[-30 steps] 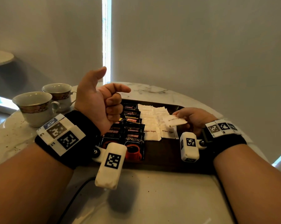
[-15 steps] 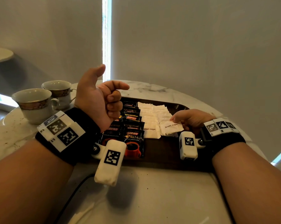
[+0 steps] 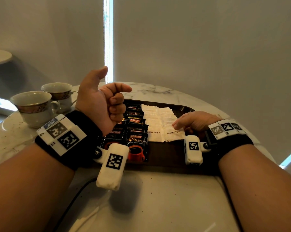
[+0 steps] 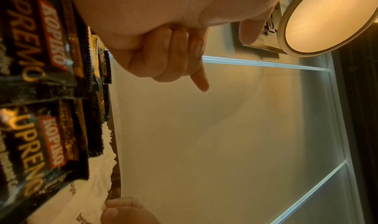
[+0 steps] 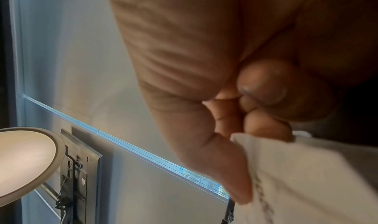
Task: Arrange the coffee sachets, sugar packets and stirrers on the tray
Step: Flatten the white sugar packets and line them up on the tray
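Note:
A dark brown tray lies on the marble table. Black Kopiko coffee sachets overlap in two columns on its left side. White sugar packets fill two columns beside them. My right hand pinches the top edge of the nearest brown sugar packet, which lies flat at the near end of the right column. My left hand hovers above the coffee sachets with fingers curled, thumb up, holding nothing. No stirrers are in view.
Two empty teacups stand at the table's left edge. A black cable runs across the near table top. A wall and blinds close off the far side.
My right hand has lowered the brown sugar packet from the air onto the tray at the near end of the right sugar column. My left hand has stayed raised, almost still.

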`<state>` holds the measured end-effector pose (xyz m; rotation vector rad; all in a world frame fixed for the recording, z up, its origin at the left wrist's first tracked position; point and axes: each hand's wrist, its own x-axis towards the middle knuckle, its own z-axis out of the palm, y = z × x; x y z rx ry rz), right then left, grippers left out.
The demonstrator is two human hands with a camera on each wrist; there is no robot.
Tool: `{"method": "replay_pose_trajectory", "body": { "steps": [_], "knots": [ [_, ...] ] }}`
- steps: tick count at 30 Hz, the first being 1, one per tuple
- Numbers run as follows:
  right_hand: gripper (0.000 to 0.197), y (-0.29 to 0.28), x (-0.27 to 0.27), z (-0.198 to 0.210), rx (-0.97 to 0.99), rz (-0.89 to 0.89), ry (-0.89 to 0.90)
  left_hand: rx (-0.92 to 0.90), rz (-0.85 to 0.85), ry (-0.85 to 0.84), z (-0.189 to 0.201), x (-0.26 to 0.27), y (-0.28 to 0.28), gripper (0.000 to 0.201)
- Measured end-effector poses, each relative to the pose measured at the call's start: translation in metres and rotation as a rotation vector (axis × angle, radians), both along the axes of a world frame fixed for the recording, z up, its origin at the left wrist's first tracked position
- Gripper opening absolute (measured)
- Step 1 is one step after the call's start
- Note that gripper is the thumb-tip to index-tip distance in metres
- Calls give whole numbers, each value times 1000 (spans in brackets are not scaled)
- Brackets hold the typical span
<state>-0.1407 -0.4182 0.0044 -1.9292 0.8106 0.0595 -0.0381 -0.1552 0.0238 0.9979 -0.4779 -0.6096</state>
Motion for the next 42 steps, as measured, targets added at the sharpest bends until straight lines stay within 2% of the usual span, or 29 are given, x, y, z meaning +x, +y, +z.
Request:
{"method": "replay_pose_trajectory", "body": {
  "steps": [3,9,12,14,16,19,22,28,35,38,42],
  "knots": [
    [24,-1,2,0,-68,11,13,2,8,4,0,-1,0,61],
    [31,-3,3,-3,-20,-17,20,4,9,17,0,0,0,60],
    [19,-7,6,-6,96,-146,-81,8,15,21,0,1,0,60],
    [20,-12,9,-7,97,-262,-176,12,16,26,0,1,-1,59],
    [37,-14,11,-3,144,-297,-215,16,7,37,0,2,-2,58],
    [69,-10,11,7,317,-266,-178,20,2,37,0,2,-2,58],
    [79,-3,12,13,398,-224,-156,23,5,35,0,2,-3,58],
    [81,-4,17,11,411,-221,-164,6,12,47,1,1,-1,58],
    [88,-9,26,-3,478,-234,-392,11,11,66,-1,0,-3,56],
    [87,-6,28,-7,540,-181,-421,17,6,72,-3,-1,-4,56],
    [86,-8,30,-9,494,-198,-437,20,9,79,-2,0,-4,57]
  ]
}}
